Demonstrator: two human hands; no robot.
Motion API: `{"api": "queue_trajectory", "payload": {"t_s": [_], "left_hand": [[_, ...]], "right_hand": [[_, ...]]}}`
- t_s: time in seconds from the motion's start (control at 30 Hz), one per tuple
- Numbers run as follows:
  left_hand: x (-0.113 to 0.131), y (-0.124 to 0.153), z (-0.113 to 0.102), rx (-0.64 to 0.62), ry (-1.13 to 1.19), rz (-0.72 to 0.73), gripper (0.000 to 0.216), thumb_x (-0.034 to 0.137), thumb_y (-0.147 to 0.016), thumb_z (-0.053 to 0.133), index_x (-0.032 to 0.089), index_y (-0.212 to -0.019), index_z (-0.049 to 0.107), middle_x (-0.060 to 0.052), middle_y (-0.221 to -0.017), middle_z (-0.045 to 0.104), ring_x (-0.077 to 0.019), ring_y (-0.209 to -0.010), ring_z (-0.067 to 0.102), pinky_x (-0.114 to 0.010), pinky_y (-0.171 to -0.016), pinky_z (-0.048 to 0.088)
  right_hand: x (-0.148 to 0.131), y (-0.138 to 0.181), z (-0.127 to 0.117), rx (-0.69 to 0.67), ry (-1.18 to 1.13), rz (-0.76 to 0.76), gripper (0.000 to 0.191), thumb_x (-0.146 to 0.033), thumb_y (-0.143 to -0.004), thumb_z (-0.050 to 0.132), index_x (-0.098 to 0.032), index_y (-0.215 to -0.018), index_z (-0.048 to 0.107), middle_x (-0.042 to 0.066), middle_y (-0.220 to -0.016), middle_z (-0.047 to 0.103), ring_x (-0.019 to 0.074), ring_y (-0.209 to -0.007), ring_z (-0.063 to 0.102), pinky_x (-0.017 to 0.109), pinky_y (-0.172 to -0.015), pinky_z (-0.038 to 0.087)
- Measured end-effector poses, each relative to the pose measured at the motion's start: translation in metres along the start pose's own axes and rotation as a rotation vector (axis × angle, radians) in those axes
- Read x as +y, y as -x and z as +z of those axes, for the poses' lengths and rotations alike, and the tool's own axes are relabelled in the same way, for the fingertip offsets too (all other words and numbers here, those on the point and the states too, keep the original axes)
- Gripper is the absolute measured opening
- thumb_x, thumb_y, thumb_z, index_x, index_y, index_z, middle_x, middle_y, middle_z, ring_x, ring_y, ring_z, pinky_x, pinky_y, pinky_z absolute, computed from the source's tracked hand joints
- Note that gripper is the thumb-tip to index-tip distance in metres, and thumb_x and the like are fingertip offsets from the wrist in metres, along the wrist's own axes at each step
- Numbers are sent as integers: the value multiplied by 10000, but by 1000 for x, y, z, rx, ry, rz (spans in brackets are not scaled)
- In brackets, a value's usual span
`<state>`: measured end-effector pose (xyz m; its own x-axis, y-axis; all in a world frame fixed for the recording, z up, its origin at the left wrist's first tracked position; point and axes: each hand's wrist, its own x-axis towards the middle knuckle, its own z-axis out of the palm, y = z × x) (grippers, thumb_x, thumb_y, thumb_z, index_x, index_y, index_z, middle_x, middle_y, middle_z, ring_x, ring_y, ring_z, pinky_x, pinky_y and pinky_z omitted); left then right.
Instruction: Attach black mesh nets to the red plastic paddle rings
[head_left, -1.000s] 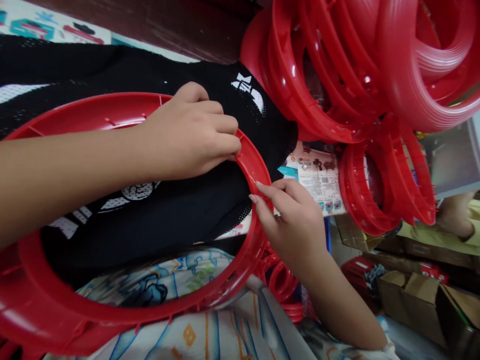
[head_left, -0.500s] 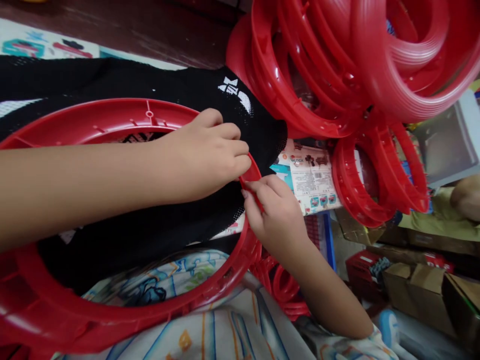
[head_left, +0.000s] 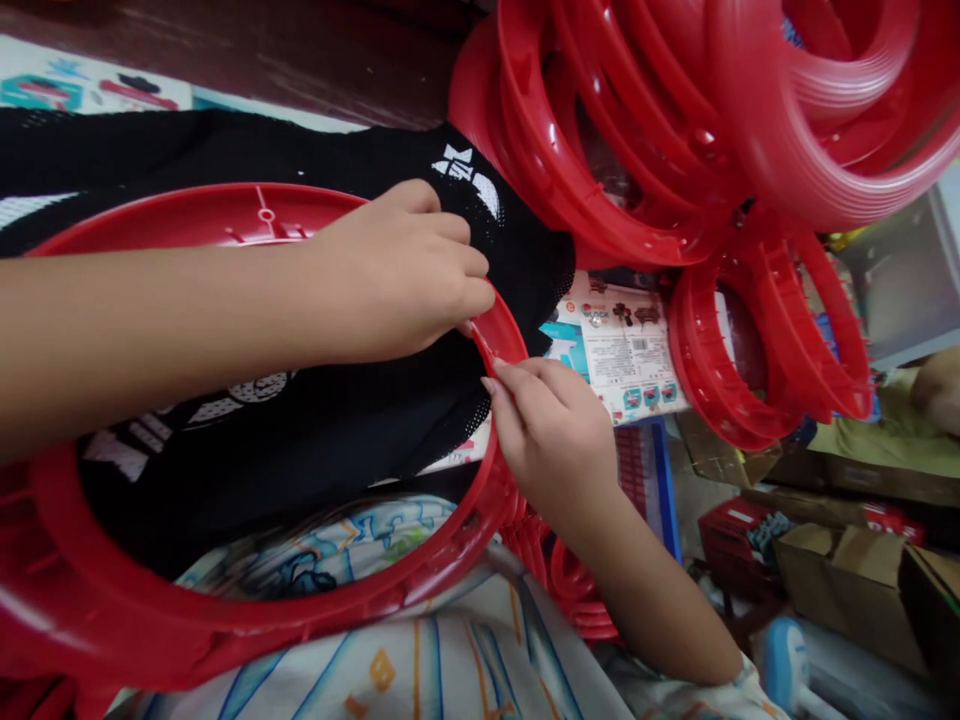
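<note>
Red plastic ring (head_left: 150, 625) is filling the lower left; left hand (head_left: 397, 275) and right hand (head_left: 555, 440) are pinching its thin rim mid-frame, fingers clamped on it. It's looking stiff and light, black mesh (head_left: 337, 430) draping through.

Stacked red rings (head_left: 675, 130) sit above a printed card (head_left: 622, 350) and boxes (head_left: 847, 580).

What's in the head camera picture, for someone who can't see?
The left hand grips the rim of a big red ring, and the right hand touches it. Black mesh cloth shows through the ring; a stack of red rings is behind.
</note>
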<state>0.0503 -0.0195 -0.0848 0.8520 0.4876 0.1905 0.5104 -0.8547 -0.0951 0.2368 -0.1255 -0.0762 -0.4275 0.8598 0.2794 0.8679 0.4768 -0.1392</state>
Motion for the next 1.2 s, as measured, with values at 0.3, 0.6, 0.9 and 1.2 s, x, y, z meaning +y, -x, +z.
{"api": "queue_trajectory", "payload": {"t_s": [0.3,0.6,0.9,1.2], "left_hand": [[10,8,-7,44,-111,-133,217,226,-927,401,157,-869,598,-69,-768,664,-267,-808,625,-420,-717,423],[11,9,20,219,133,-22,253,299,-948,432,223,-818,636,-24,-851,701,-230,-864,611,-420,-800,415],[12,6,22,247,86,-29,291,266,-952,421,228,-751,627,-9,-806,685,-199,-787,594,-420,-794,413],[14,7,23,229,39,-41,280,249,-945,407,230,-770,625,0,-813,675,-193,-783,599,-410,-789,430]], "right_hand": [[13,-19,7,-71,-210,34,175,-181,-902,536,-114,-897,698,100,-850,681,197,-802,619,319,-751,500],[11,-24,1,-173,-265,148,143,-187,-890,564,-135,-906,696,66,-834,672,180,-796,616,291,-719,462],[2,-6,-2,8,43,37,183,-233,-920,542,-121,-889,683,88,-768,664,207,-741,578,325,-690,455],[1,4,3,-16,65,-59,209,-173,-922,519,-79,-920,706,85,-745,656,196,-699,544,327,-663,458]]}}
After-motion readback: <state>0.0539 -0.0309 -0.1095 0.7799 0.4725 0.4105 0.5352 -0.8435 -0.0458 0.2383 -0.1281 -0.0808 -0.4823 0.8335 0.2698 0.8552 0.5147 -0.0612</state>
